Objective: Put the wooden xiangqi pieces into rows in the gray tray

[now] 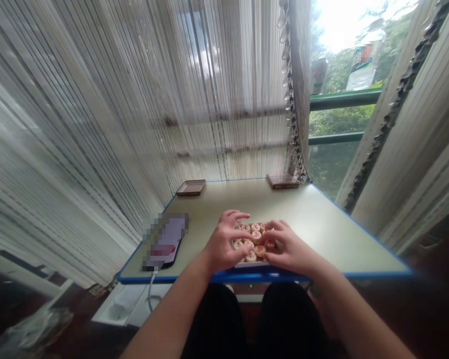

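Observation:
Round wooden Chinese chess pieces (256, 236) with red and dark characters lie packed in a shallow box (247, 264) near the table's front edge. My left hand (225, 240) reaches over the box's left side, fingers apart, its thumb at a piece in the front rows. From the right, my right hand (290, 248) curves over the box, thumb and fingers spread and touching or just above the pieces on that side. No piece shows lifted in either hand. Some pieces at both sides are hidden under the fingers.
A shallow open tray (192, 187) rests at the table's back left, and a flat brown box (283, 181) at the back right. A phone (167, 242) with a white cable (150, 294) lies on the left. Curtains (228, 99) hang behind the pale table (336, 234).

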Demonstrator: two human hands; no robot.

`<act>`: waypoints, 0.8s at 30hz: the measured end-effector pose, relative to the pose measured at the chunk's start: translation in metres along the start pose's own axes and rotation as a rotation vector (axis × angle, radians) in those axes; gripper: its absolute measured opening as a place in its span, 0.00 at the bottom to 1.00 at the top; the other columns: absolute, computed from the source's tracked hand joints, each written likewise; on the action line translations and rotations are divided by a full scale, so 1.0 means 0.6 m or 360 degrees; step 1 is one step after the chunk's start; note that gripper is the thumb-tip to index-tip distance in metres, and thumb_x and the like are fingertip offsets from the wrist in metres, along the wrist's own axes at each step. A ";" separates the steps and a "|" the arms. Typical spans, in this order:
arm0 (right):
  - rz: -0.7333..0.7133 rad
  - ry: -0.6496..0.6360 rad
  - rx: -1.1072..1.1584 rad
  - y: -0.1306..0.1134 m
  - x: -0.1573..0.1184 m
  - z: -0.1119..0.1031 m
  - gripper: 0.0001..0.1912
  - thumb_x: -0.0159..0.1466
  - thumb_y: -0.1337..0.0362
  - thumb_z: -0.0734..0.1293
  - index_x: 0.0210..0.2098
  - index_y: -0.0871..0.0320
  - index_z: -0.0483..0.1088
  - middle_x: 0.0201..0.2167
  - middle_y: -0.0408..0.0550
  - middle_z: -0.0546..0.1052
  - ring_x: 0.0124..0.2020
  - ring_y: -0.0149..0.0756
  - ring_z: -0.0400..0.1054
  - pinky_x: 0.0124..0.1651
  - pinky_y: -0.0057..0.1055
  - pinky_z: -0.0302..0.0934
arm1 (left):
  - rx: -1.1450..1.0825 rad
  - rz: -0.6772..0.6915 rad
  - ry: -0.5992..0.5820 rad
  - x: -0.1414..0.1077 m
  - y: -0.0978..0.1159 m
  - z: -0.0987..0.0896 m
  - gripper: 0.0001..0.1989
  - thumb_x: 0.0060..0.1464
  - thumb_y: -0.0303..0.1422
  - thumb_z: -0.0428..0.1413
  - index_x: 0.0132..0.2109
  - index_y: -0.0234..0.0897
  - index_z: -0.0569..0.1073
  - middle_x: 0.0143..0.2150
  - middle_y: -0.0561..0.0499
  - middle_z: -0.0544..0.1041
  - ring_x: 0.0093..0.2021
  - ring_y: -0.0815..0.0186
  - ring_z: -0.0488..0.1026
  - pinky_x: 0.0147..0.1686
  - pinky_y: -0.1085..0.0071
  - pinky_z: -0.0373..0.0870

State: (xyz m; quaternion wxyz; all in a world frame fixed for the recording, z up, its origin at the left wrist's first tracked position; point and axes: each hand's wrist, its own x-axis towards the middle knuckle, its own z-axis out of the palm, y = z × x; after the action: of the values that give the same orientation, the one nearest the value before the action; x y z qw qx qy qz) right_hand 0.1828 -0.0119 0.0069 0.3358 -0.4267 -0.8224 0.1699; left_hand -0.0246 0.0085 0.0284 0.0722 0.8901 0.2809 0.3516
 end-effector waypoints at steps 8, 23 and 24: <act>-0.0061 -0.0015 -0.0073 -0.005 -0.005 -0.002 0.07 0.53 0.62 0.68 0.33 0.54 0.72 0.38 0.49 0.66 0.43 0.40 0.58 0.47 0.38 0.58 | -0.0074 0.0046 0.0076 -0.001 0.000 -0.001 0.09 0.44 0.28 0.54 0.32 0.40 0.78 0.48 0.48 0.70 0.53 0.57 0.59 0.55 0.55 0.56; -0.0037 0.0043 -0.0064 -0.004 0.009 0.005 0.04 0.52 0.65 0.68 0.29 0.55 0.72 0.34 0.48 0.67 0.41 0.39 0.59 0.44 0.36 0.59 | -0.0101 0.0027 0.0083 -0.002 0.005 -0.005 0.08 0.43 0.27 0.53 0.31 0.38 0.76 0.47 0.47 0.71 0.52 0.56 0.61 0.54 0.54 0.58; -0.0033 0.0052 -0.0067 -0.004 0.009 0.006 0.04 0.52 0.65 0.68 0.30 0.55 0.71 0.34 0.48 0.67 0.41 0.39 0.59 0.43 0.36 0.60 | -0.0094 0.0037 0.0095 -0.002 0.006 -0.005 0.08 0.43 0.26 0.53 0.31 0.38 0.76 0.47 0.47 0.71 0.51 0.56 0.61 0.54 0.54 0.58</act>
State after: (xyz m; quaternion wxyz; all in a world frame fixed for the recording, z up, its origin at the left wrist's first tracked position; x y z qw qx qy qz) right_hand 0.1770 -0.0089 0.0078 0.3418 -0.4279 -0.8246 0.1420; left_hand -0.0259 0.0047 0.0308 0.0858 0.8799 0.2620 0.3870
